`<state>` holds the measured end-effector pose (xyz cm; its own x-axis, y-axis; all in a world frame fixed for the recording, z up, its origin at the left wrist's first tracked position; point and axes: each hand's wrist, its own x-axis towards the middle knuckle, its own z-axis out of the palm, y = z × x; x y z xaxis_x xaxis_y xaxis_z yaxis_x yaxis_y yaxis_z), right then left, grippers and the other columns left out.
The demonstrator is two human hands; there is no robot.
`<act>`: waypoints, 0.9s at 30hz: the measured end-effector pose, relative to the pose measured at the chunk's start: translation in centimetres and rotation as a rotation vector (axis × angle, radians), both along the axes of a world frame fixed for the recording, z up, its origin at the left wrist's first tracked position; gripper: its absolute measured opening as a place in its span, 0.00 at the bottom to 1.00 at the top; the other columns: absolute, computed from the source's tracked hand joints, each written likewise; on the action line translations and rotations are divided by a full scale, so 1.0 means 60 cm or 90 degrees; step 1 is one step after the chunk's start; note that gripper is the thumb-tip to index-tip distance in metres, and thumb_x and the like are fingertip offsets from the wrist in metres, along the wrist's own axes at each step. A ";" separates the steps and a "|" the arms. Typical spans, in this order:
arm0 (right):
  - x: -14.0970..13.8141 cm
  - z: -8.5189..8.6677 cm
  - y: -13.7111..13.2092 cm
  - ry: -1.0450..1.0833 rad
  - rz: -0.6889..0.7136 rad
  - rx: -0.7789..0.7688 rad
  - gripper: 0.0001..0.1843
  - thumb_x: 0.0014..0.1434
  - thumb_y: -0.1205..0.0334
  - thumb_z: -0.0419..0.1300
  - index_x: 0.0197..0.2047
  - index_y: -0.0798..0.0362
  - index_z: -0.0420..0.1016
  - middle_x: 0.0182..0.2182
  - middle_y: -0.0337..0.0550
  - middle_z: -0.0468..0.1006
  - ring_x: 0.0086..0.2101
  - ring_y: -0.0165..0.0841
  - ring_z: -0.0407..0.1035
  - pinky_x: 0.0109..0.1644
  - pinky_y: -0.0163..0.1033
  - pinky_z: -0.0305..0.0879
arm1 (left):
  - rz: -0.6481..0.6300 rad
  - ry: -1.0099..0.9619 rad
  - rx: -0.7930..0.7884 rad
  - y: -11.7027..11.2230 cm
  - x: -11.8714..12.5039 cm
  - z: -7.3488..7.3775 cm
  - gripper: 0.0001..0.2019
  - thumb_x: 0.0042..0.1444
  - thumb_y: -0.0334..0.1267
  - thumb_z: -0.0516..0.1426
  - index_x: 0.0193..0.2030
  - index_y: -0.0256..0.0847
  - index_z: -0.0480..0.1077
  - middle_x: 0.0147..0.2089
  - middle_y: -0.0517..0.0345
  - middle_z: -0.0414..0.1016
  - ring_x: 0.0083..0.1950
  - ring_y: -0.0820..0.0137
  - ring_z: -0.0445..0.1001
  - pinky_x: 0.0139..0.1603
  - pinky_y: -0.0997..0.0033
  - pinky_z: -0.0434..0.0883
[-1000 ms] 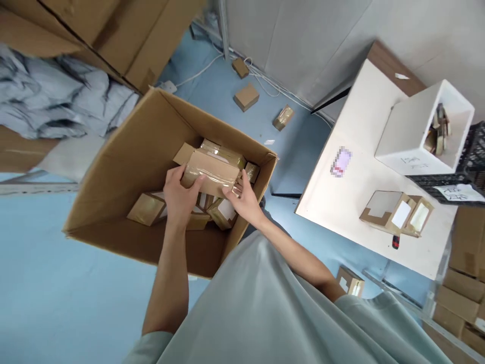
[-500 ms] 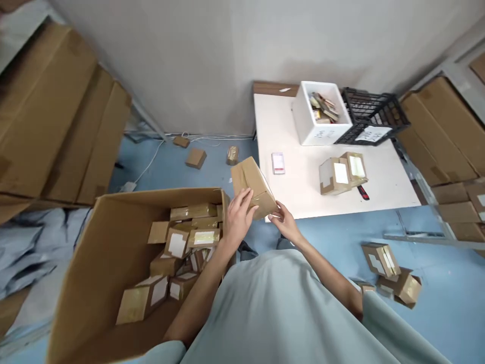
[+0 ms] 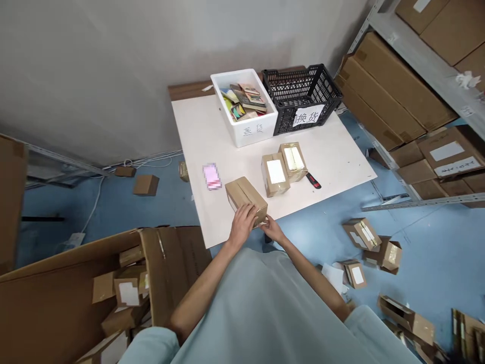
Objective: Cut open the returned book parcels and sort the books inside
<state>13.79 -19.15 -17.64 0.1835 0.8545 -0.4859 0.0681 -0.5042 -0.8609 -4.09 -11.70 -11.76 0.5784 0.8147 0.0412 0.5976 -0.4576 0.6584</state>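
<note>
A brown cardboard box (image 3: 243, 195) is between my hands at the front edge of the white table (image 3: 303, 194); I cannot tell whether it rests fully on the top. My left hand (image 3: 242, 222) grips it from above and the near side, fingers over the upper face. At its near right corner, my right hand (image 3: 272, 229) pinches the lower edge. Just right of it stand two taped boxes with white labels, one box (image 3: 275, 174) in front and another box (image 3: 293, 161) behind. A red and black box cutter (image 3: 313, 180) lies beside them. Left of my box is a pink blurred item (image 3: 211, 176).
At the table's back are a white bin (image 3: 254, 132) with books and a black crate (image 3: 303, 101). A large carton (image 3: 170, 273) of parcels stands at lower left. Shelves of cartons (image 3: 401, 96) rise on the right. Opened boxes (image 3: 384, 253) litter the blue floor.
My view has turned right. Both hands have carried the box from beside the big carton to over the table's front edge, still gripping it.
</note>
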 end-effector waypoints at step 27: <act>0.359 0.042 0.231 -0.313 -0.142 0.052 0.50 0.72 0.43 0.63 0.87 0.60 0.57 0.75 0.73 0.71 0.63 0.53 0.77 0.68 0.60 0.78 | 0.130 0.061 -0.297 0.198 0.174 -0.058 0.57 0.65 0.52 0.72 0.92 0.54 0.44 0.93 0.30 0.30 0.82 0.31 0.70 0.66 0.42 0.81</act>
